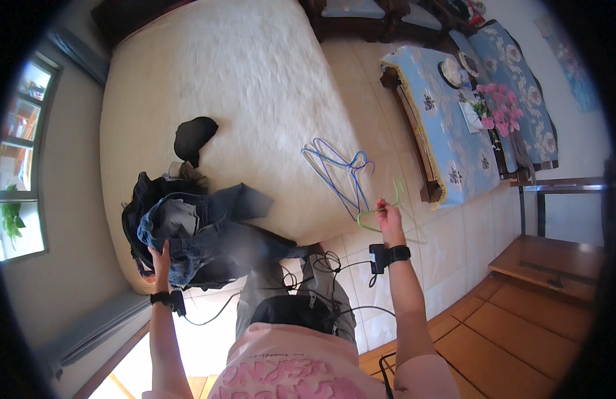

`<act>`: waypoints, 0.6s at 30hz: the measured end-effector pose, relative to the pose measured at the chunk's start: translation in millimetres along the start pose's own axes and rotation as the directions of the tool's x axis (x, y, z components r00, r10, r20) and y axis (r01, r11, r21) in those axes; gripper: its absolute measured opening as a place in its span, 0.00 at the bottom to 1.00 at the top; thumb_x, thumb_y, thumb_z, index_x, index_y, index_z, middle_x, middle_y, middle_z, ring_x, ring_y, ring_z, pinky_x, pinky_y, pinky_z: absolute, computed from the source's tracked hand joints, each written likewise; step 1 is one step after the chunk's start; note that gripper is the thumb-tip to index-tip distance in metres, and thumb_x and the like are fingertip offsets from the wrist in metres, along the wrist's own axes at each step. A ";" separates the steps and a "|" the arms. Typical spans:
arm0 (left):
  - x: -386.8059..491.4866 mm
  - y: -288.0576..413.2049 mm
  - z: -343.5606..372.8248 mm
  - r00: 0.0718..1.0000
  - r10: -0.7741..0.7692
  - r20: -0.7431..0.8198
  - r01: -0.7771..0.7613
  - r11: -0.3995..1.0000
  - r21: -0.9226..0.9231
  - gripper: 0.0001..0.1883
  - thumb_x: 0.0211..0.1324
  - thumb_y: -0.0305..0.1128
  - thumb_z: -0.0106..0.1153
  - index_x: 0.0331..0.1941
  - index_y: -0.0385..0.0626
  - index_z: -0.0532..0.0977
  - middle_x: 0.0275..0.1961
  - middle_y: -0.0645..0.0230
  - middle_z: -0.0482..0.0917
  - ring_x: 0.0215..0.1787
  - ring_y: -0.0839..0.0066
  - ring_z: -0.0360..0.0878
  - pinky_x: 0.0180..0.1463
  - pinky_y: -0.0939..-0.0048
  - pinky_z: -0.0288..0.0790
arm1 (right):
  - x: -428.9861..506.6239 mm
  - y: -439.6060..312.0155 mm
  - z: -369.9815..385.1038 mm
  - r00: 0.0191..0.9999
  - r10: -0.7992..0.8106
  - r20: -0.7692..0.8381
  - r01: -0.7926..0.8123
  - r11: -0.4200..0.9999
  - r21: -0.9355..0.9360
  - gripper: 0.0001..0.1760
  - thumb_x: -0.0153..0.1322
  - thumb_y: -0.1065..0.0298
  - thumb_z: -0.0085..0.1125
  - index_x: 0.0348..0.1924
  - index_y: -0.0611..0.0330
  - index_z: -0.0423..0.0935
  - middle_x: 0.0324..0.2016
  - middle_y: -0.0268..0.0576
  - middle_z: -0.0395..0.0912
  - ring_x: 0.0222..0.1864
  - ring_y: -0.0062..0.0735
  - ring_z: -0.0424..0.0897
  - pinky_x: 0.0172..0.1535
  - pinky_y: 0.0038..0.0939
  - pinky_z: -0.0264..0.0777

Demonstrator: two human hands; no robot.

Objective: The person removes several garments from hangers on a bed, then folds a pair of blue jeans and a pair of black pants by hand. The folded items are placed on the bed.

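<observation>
My left hand [161, 263] grips the waist end of a pair of blue denim jeans [188, 264], which lie over a heap of dark clothes [133, 219] at the bed's near left corner. The jeans' waist gapes, showing a pale lining, and a leg stretches right towards my knees. In my right hand [389, 217] is a green clothes hanger [370, 219], its hook pointing away from me, held out past the bed's right edge. Just beyond that hand, several blue, purple and white hangers [333, 167] lie tangled on the bed.
A cream fluffy bedspread [253, 85] covers the bed, with a black moulded cup-shaped item [194, 137] on it. Rightward stands a table with a blue floral cloth [427, 124] and pink flowers [502, 107]. Black cables [333, 262] loop across my lap between wrist-worn devices. A window [21, 159] is at left.
</observation>
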State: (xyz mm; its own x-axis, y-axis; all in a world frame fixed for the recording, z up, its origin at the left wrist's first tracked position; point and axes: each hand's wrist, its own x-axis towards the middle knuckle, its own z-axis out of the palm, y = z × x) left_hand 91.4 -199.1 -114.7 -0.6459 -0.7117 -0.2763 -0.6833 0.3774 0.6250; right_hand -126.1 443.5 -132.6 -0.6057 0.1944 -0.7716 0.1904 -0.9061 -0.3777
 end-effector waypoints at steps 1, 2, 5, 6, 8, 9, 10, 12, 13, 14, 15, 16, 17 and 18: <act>-3.5 -0.6 0.0 0.999 0.049 0.023 -0.050 0.998 0.039 0.43 0.56 0.52 0.54 0.62 0.30 0.47 0.60 0.44 0.62 0.63 0.53 0.60 0.63 0.68 0.54 | 12.2 8.0 -3.2 0.996 -0.021 -0.084 0.022 1.000 0.001 0.08 0.68 0.82 0.32 0.34 0.75 0.63 0.27 0.49 0.69 0.28 0.38 0.74 0.42 0.37 0.77; -6.4 -2.1 -1.7 0.999 0.022 0.024 -0.024 0.998 0.061 0.43 0.56 0.51 0.54 0.62 0.30 0.48 0.61 0.45 0.62 0.63 0.54 0.60 0.63 0.69 0.53 | 22.6 15.3 -6.5 0.995 -0.017 -0.102 0.022 0.998 0.051 0.08 0.67 0.82 0.31 0.33 0.75 0.63 0.26 0.50 0.69 0.30 0.40 0.75 0.44 0.40 0.77; -16.4 -10.6 -5.9 1.000 -0.009 -0.003 0.010 0.987 0.163 0.38 0.58 0.47 0.53 0.62 0.33 0.50 0.61 0.47 0.62 0.63 0.58 0.59 0.65 0.69 0.50 | 52.8 39.7 -7.5 0.989 -0.027 -0.143 0.045 0.991 0.128 0.08 0.65 0.83 0.28 0.31 0.76 0.60 0.27 0.53 0.68 0.33 0.44 0.76 0.50 0.47 0.75; -19.6 -13.3 -7.5 0.999 0.054 -0.007 -0.052 0.988 0.147 0.36 0.59 0.46 0.53 0.62 0.34 0.50 0.61 0.48 0.62 0.63 0.59 0.59 0.65 0.68 0.49 | 63.5 51.3 -3.5 0.988 -0.048 -0.147 0.064 0.992 0.108 0.08 0.65 0.83 0.28 0.30 0.76 0.60 0.28 0.54 0.68 0.33 0.44 0.76 0.50 0.48 0.75; -26.4 -16.2 -8.6 0.998 0.053 -0.043 -0.045 0.984 0.173 0.35 0.60 0.44 0.52 0.63 0.36 0.50 0.61 0.48 0.61 0.62 0.58 0.59 0.65 0.66 0.50 | 85.3 76.2 9.6 0.982 -0.063 -0.181 0.082 0.991 0.101 0.08 0.65 0.83 0.26 0.31 0.76 0.59 0.30 0.56 0.68 0.34 0.46 0.76 0.50 0.50 0.75; -29.4 -15.7 -8.6 0.998 0.033 -0.058 -0.021 0.979 0.201 0.35 0.60 0.44 0.52 0.63 0.37 0.50 0.62 0.49 0.60 0.62 0.58 0.59 0.65 0.65 0.50 | 97.8 89.1 19.7 0.976 -0.057 -0.210 0.082 0.990 0.111 0.09 0.65 0.83 0.26 0.32 0.77 0.58 0.31 0.57 0.68 0.34 0.47 0.76 0.50 0.51 0.75; -32.8 -14.7 -8.0 0.998 0.036 -0.050 -0.029 0.990 0.140 0.35 0.60 0.44 0.52 0.63 0.38 0.50 0.62 0.49 0.60 0.63 0.58 0.59 0.65 0.65 0.50 | 110.6 101.8 28.5 0.967 -0.041 -0.253 0.080 0.986 0.148 0.09 0.65 0.83 0.26 0.32 0.77 0.58 0.32 0.57 0.68 0.35 0.49 0.76 0.49 0.52 0.75; -40.2 -9.4 -6.8 1.000 -0.005 -0.025 0.005 1.000 0.012 0.35 0.60 0.43 0.52 0.64 0.40 0.50 0.62 0.49 0.59 0.63 0.58 0.58 0.65 0.64 0.51 | 140.1 126.9 49.1 0.959 -0.039 -0.280 0.077 0.989 0.123 0.12 0.67 0.80 0.26 0.35 0.80 0.60 0.34 0.60 0.69 0.38 0.49 0.76 0.51 0.50 0.74; -43.9 -5.9 -5.6 1.000 -0.001 -0.029 0.002 0.999 0.035 0.35 0.60 0.43 0.52 0.64 0.40 0.49 0.63 0.49 0.59 0.63 0.58 0.58 0.65 0.64 0.51 | 154.8 135.9 57.0 0.956 -0.027 -0.294 0.066 0.990 0.126 0.13 0.68 0.79 0.26 0.36 0.81 0.61 0.35 0.61 0.69 0.39 0.50 0.76 0.52 0.50 0.73; -48.3 -2.6 -4.1 0.999 0.001 -0.034 0.001 0.998 0.056 0.35 0.60 0.43 0.52 0.64 0.40 0.49 0.63 0.49 0.58 0.63 0.58 0.58 0.64 0.64 0.51 | 169.0 143.6 62.9 0.973 -0.010 -0.230 0.038 0.993 0.114 0.14 0.67 0.79 0.26 0.37 0.80 0.61 0.37 0.62 0.69 0.40 0.51 0.76 0.52 0.50 0.73; -52.0 0.5 -1.7 0.999 0.001 -0.044 0.002 0.996 0.085 0.36 0.60 0.43 0.52 0.65 0.40 0.48 0.63 0.49 0.58 0.63 0.59 0.58 0.64 0.64 0.52 | 183.2 149.9 66.8 0.987 0.014 -0.158 0.002 0.995 0.102 0.14 0.67 0.79 0.26 0.39 0.79 0.61 0.39 0.64 0.68 0.41 0.52 0.76 0.52 0.50 0.73; -56.5 3.1 0.6 0.999 0.023 -0.032 -0.022 0.999 0.040 0.37 0.60 0.42 0.52 0.65 0.41 0.47 0.64 0.49 0.57 0.64 0.59 0.57 0.65 0.65 0.50 | 193.3 153.8 65.3 0.993 0.097 -0.066 -0.091 0.992 0.092 0.14 0.69 0.75 0.31 0.42 0.77 0.62 0.42 0.61 0.67 0.43 0.52 0.75 0.51 0.49 0.72; -60.8 4.8 4.3 0.998 -0.048 -0.043 0.051 0.997 0.059 0.37 0.60 0.42 0.52 0.66 0.41 0.46 0.64 0.49 0.56 0.65 0.59 0.56 0.65 0.65 0.50 | 203.4 157.1 62.0 0.986 0.139 -0.088 -0.144 0.988 -0.052 0.16 0.70 0.70 0.36 0.45 0.74 0.62 0.44 0.58 0.67 0.45 0.51 0.74 0.49 0.47 0.72; -65.0 5.7 7.9 0.992 -0.109 -0.063 0.114 0.990 0.077 0.37 0.60 0.42 0.52 0.66 0.41 0.45 0.64 0.49 0.56 0.65 0.59 0.55 0.66 0.65 0.49 | 209.9 159.6 54.6 0.977 0.172 -0.128 -0.193 0.967 -0.167 0.17 0.70 0.66 0.40 0.47 0.70 0.63 0.42 0.54 0.69 0.43 0.48 0.74 0.45 0.45 0.73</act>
State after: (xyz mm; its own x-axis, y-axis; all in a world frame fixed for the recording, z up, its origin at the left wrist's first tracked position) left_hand 126.8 -146.0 -98.9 -0.5446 -0.7847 -0.2961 -0.7767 0.3387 0.5311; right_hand -265.0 319.2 -326.9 -0.4599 0.0817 -0.8842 0.4298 -0.8509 -0.3022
